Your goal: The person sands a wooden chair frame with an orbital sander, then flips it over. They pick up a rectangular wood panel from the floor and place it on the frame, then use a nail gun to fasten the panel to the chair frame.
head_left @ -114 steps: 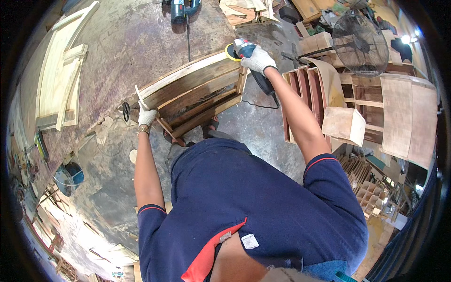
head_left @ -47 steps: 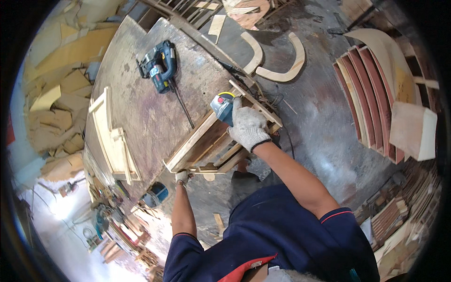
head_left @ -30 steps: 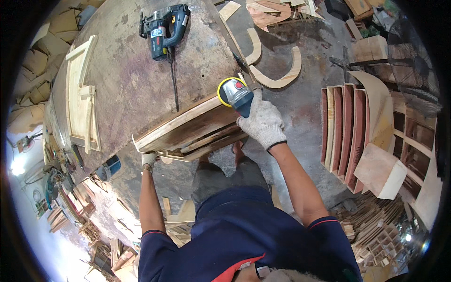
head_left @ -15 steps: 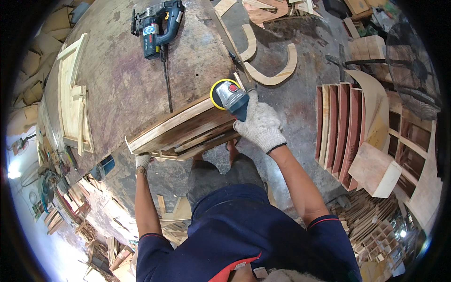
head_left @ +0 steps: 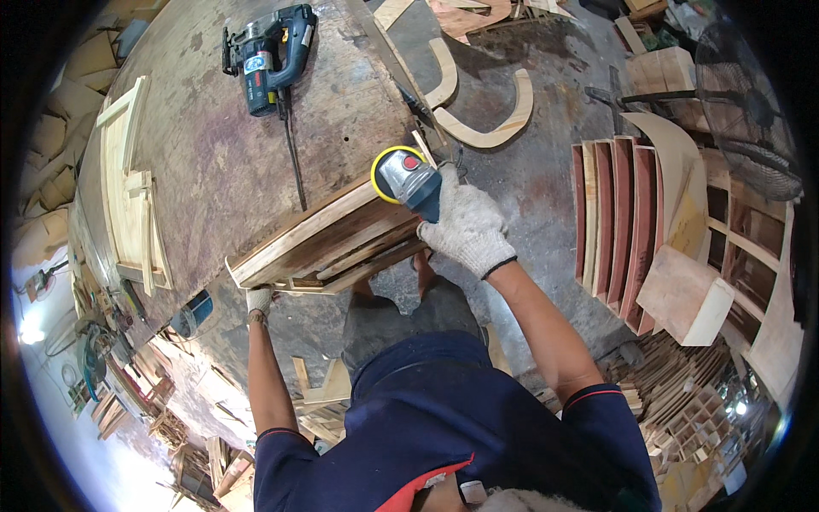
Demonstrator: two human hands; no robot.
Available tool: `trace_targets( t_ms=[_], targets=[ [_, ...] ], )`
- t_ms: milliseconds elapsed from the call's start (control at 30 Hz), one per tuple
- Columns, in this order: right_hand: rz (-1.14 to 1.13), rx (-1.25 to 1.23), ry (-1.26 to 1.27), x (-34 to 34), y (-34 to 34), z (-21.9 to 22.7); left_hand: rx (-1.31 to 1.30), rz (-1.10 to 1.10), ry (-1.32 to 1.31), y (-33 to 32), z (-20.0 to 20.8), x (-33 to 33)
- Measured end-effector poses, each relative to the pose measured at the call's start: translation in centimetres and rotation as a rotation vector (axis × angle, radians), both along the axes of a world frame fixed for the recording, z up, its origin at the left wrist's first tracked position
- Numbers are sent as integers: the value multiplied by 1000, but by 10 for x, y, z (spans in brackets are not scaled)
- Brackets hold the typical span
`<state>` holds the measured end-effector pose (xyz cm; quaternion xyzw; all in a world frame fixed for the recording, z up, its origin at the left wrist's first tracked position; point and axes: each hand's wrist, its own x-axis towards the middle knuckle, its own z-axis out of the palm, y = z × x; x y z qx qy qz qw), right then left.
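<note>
Just off the middle, between nine and ten o'clock, we see a long slatted wooden frame, tilted beside the edge of a worn, purple-stained worktable. Its top rail is pale and streaky-grained; the inner boards are darker brown, with long narrow gaps between them.

Toward two o'clock from centre, the right hand, in a knitted off-white glove with a dark hem, is clamped round a power sander: rounded silvery head, red spot, yellow-rimmed disc at the frame's far end. Between eight and nine o'clock, the left hand, gloved likewise, meets the frame's near left corner. The two hands are well apart.

At eleven o'clock a dark blue power tool lies on the worktable, its thin black cord trailing toward the frame. At one we find smooth, curved wooden pieces; at three, bowed reddish panels in a row; at two, a wire-caged fan.

The left fingers are hidden by the frame, so we cannot tell how they grip. The glove covers much of the sander's body, and we cannot tell whether its disc touches wood. Glare washes out the rim at eight o'clock; at four, stacked strips blur together.
</note>
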<state>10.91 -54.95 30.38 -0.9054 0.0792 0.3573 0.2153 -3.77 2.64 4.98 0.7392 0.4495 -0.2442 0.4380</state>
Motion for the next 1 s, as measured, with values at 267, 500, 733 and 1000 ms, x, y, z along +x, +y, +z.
trace_targets(
  t_ms=[267,500,733,1000],
  targets=[
    [-22,-4,-23,3,1,-1,33,-39,-8,-4,7,2],
    [17,-2,0,0,3,-1,19,-17,32,-2,4,4],
    [11,-9,-2,4,2,1,9,-2,-9,6,-5,-2],
    [-24,-13,-45,1,1,-2,-14,-33,-63,0,-1,0]
  ],
)
